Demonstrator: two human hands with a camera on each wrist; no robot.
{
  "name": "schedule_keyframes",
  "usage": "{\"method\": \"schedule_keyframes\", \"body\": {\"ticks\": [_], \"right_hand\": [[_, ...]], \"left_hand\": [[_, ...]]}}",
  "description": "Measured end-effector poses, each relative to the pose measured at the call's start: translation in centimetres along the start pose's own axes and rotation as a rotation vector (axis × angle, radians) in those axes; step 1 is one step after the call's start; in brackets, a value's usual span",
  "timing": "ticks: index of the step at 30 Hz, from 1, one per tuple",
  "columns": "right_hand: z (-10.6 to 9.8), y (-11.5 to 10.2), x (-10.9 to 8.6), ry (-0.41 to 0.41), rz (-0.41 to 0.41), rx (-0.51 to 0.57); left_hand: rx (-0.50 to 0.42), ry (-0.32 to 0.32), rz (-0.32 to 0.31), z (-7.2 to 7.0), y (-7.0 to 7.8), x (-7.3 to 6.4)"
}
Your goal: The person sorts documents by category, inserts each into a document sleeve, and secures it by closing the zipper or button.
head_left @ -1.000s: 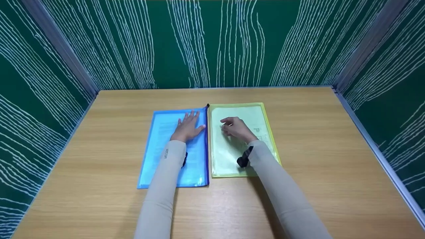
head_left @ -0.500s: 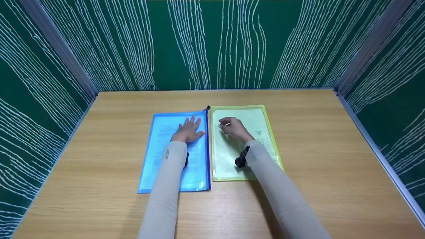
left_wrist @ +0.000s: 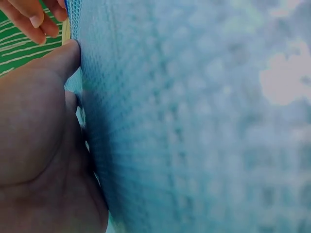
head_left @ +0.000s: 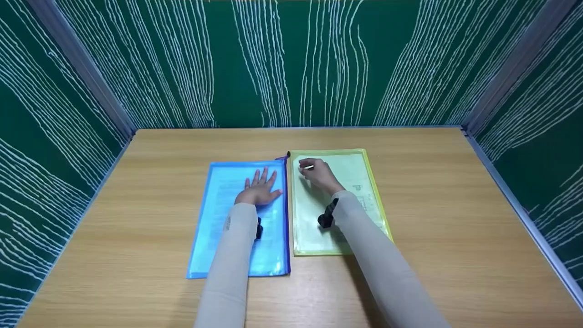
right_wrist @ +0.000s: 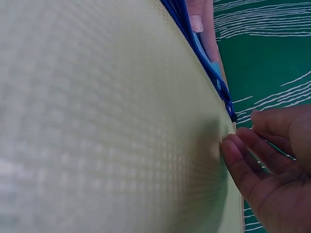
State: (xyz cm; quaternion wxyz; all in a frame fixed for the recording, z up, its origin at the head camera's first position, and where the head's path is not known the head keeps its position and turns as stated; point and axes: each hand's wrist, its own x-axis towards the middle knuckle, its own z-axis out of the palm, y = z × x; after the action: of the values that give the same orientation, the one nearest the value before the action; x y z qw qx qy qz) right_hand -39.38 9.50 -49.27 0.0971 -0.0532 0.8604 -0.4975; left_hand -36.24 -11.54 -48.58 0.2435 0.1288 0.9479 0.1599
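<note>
A blue zip folder (head_left: pixel 218 228) with printed sheets inside lies flat on the wooden table. My left hand (head_left: pixel 258 190) rests palm down on its upper part, fingers straight and spread. The dark blue zip (head_left: pixel 287 218) runs down its right edge, its end (head_left: pixel 282 158) sticking out past the top corner. Beside it, nearly touching, lies a yellow-green folder (head_left: pixel 314 232) holding a white sheet. Just above that folder hovers my right hand (head_left: pixel 319 175), fingers loosely bent and holding nothing. The right wrist view shows its fingertips (right_wrist: pixel 231 150) close to the folder's surface; whether they touch is unclear.
The wooden table (head_left: pixel 432 196) stretches out on both sides of the folders. Green panels (head_left: pixel 401 54) with white wavy lines enclose the back and sides, joined by metal posts (head_left: pixel 514 59).
My left hand and the blue folder have slid slightly toward me relative to the yellow-green folder. The zip's end now protrudes at the top corner. My right hand stays hovering, shifted slightly left.
</note>
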Motion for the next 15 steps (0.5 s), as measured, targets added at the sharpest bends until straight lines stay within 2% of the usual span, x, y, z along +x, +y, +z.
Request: {"method": "schedule_keyframes", "body": {"ticks": [4,8,15], "right_hand": [[0.5,-0.1,0.7,-0.006,0.016,-0.033],[0.7,-0.1,1.8,-0.009,-0.013,-0.084],[0.7,-0.4,3.7,0.011,-0.019,-0.153]], "left_hand": [[0.006,-0.008,-0.013,0.4,-0.1,-0.2],[0.009,0.005,-0.006,0.7,-0.2,-0.2],[-0.006,0.016,0.003,0.5,-0.1,-0.1]]}}
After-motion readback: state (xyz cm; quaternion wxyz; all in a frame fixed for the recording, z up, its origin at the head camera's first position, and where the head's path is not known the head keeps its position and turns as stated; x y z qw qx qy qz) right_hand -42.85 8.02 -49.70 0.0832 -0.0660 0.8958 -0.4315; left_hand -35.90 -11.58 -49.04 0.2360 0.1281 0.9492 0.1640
